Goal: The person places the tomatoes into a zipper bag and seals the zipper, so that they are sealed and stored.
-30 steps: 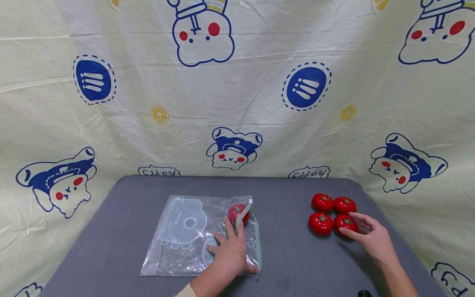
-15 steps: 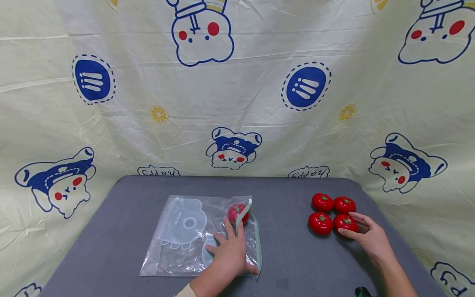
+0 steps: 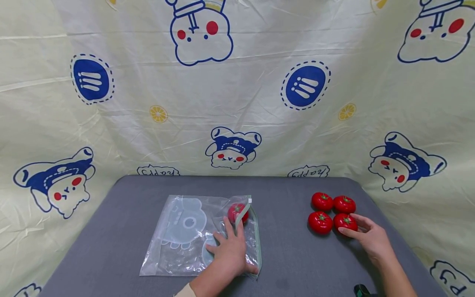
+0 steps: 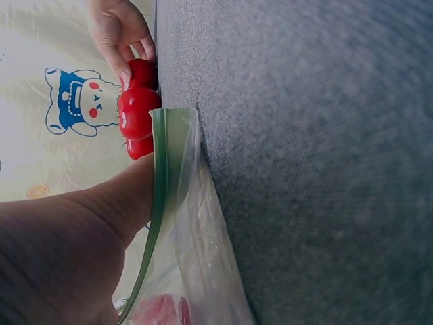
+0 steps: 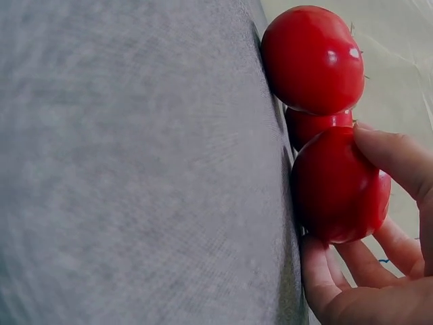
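A clear zip bag [image 3: 174,260] with a green seal strip and pale printed figures lies flat on the grey table. One red tomato [image 3: 234,211] is inside it, near the zip end. My left hand [image 3: 231,252] rests on the bag with fingers spread, just below that tomato. Over on the right, a cluster of several tomatoes [image 3: 320,222] sits close together. My right hand [image 3: 374,241] holds the near-right tomato [image 5: 335,186] of this cluster, thumb on one side and fingers on the other. That tomato still sits on the cloth, against its neighbours.
The grey table [image 3: 285,264] has a patterned curtain [image 3: 259,95] hanging behind it and at both sides. A small dark object [image 3: 360,290] shows at the lower edge by the right forearm. Table surface separates the bag from the tomato cluster.
Both hands and the tomatoes stay almost where they were. The dark object at the bottom edge has shifted slightly left and further into view.
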### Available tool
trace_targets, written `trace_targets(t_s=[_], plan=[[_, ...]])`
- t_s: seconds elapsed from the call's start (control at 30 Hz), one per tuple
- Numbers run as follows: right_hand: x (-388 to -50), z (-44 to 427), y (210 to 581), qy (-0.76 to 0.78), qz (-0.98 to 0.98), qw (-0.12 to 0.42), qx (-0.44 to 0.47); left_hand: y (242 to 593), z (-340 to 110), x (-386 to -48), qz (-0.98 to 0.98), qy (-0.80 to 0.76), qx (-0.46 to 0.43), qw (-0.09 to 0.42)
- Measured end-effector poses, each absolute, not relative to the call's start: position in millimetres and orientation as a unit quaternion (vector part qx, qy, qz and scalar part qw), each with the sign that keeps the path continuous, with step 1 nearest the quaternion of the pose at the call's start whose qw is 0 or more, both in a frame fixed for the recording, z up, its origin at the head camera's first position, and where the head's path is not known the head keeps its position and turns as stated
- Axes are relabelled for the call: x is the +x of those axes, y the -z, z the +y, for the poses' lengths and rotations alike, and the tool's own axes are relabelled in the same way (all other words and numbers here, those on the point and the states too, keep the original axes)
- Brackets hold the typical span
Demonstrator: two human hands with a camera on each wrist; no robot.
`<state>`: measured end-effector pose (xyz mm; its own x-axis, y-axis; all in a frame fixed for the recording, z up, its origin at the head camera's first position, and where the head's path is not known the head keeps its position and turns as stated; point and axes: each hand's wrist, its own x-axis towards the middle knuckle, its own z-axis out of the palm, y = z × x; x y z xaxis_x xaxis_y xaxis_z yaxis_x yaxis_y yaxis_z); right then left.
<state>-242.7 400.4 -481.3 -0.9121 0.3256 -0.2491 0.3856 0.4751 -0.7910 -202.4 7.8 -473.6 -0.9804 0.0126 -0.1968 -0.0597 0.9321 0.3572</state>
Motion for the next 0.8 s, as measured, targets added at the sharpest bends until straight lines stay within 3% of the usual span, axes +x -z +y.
trace_targets(t_s=[0.8], plan=[[-244.6,403.8,482.2,0.47,0.856,0.044,0.211,474.2,7.7,-203.4,0.978,-0.186,-0.012,0.098]])
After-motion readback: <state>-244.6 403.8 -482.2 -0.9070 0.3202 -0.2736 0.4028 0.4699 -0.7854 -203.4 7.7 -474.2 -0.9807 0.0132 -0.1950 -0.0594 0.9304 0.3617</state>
